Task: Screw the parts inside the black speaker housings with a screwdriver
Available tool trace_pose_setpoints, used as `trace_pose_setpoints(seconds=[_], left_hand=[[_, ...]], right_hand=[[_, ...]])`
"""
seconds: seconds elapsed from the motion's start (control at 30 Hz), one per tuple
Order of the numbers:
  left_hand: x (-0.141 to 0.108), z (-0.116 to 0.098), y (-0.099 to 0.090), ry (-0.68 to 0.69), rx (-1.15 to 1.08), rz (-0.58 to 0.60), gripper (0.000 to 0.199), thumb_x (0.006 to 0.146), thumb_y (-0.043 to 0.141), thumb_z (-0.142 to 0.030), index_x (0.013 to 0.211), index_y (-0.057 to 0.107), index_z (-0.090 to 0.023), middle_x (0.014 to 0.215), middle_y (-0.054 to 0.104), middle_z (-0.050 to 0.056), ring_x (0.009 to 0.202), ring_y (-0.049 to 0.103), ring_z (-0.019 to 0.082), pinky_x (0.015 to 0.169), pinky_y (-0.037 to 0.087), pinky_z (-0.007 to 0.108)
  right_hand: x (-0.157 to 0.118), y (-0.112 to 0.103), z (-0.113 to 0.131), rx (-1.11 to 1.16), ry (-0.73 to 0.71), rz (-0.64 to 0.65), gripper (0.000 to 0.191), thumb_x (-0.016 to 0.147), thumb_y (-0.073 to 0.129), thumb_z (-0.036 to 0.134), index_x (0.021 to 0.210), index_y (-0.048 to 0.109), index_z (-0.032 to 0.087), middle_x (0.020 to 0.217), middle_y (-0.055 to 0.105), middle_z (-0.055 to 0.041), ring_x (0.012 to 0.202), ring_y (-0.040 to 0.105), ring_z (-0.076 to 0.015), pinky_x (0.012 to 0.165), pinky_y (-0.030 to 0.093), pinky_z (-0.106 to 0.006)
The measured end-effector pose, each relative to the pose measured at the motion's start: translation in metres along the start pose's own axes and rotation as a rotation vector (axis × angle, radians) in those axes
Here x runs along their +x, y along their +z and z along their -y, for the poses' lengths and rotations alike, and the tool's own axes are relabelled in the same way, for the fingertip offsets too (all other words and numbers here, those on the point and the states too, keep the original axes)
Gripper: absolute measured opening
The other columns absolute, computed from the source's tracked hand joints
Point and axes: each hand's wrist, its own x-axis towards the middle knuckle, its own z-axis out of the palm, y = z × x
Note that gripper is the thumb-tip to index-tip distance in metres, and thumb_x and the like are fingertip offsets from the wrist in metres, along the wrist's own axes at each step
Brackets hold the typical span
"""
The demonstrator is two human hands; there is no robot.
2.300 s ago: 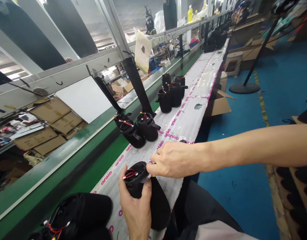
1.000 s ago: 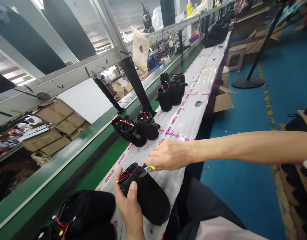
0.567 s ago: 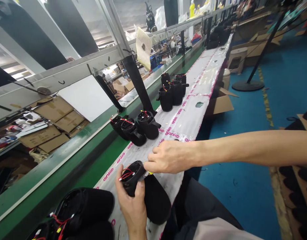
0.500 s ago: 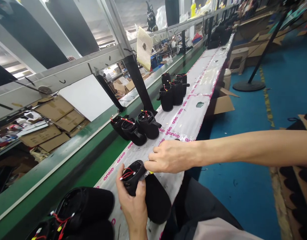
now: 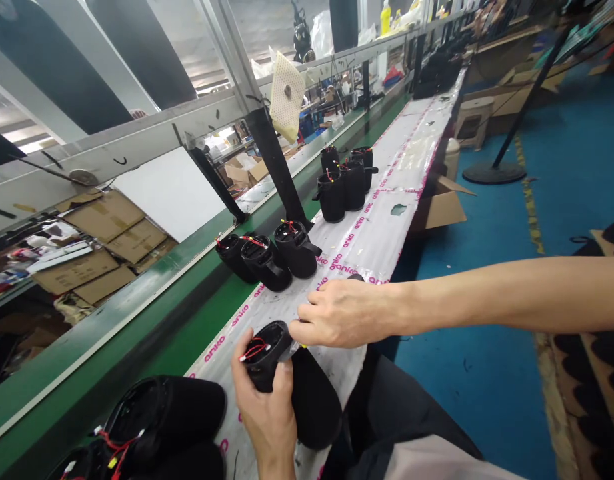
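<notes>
Your left hand (image 5: 267, 407) has its fingers clamped around the upper part of the black canister (image 5: 314, 407), thumb on the near side. The canister lies tilted on the wrapped counter (image 5: 371, 243), its open end turned up and to the left, its closed end to the lower right by the counter's edge. Red wires (image 5: 255, 348) with a white plug loop out of the opening.

Your right hand (image 5: 341, 317) is just right of the canister's open end, fingers bunched together on a small tool (image 5: 302, 345). You can see only a yellow bit and a pale tip of it, and whether that tip touches the canister you cannot tell.

To the left of your canister, and nearer to you, black canisters with red wires (image 5: 119, 447) are gathered, the largest (image 5: 181, 413) tipped over. Beyond your canister stands a trio of similar canisters (image 5: 267, 263), and farther beyond it a group of four (image 5: 354, 190). The green belt (image 5: 217, 310) runs along to its left; the blue floor (image 5: 447, 400) spreads to its right.
</notes>
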Motion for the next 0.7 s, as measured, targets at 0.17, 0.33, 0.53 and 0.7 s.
trace_pose_setpoints(seconds=[0.17, 0.33, 0.53, 0.7], left_hand=[[-0.001, -0.004, 0.002, 0.003, 0.025, -0.012, 0.062, 0.077, 0.067, -0.046, 0.132, 0.058, -0.020, 0.130, 0.063, 0.012, 0.118, 0.059, 0.032, 0.102, 0.041, 0.045], [-0.004, -0.009, 0.004, 0.043, 0.046, -0.035, 0.061, 0.078, 0.067, -0.046, 0.131, 0.058, -0.017, 0.130, 0.063, 0.013, 0.121, 0.058, 0.032, 0.105, 0.040, 0.045], [-0.003, -0.010, 0.004, 0.050, 0.053, -0.043, 0.061, 0.078, 0.070, -0.045, 0.130, 0.057, -0.017, 0.129, 0.063, 0.013, 0.120, 0.059, 0.031, 0.104, 0.040, 0.045], [-0.003, -0.008, 0.004, 0.059, 0.049, -0.042, 0.060, 0.078, 0.069, -0.047, 0.129, 0.058, -0.017, 0.129, 0.063, 0.013, 0.121, 0.058, 0.032, 0.104, 0.041, 0.044]], right_hand=[[-0.001, -0.004, 0.000, -0.021, 0.023, 0.009, 0.015, 0.094, 0.041, 0.006, 0.098, 0.049, 0.018, 0.069, 0.055, 0.0022, 0.055, 0.056, -0.0163, 0.044, 0.020, -0.032], [0.000, -0.010, 0.001, -0.026, 0.043, 0.044, 0.015, 0.094, 0.041, 0.007, 0.100, 0.049, 0.018, 0.069, 0.056, 0.0014, 0.054, 0.057, -0.0171, 0.043, 0.018, -0.033], [-0.001, -0.007, 0.001, -0.037, 0.044, 0.027, 0.015, 0.094, 0.040, 0.008, 0.099, 0.049, 0.019, 0.070, 0.056, 0.0011, 0.054, 0.056, -0.0175, 0.044, 0.017, -0.033], [-0.003, -0.005, 0.005, -0.031, 0.083, 0.007, 0.014, 0.095, 0.039, 0.009, 0.096, 0.049, 0.019, 0.070, 0.056, 0.0007, 0.054, 0.054, -0.0161, 0.045, 0.017, -0.031]])
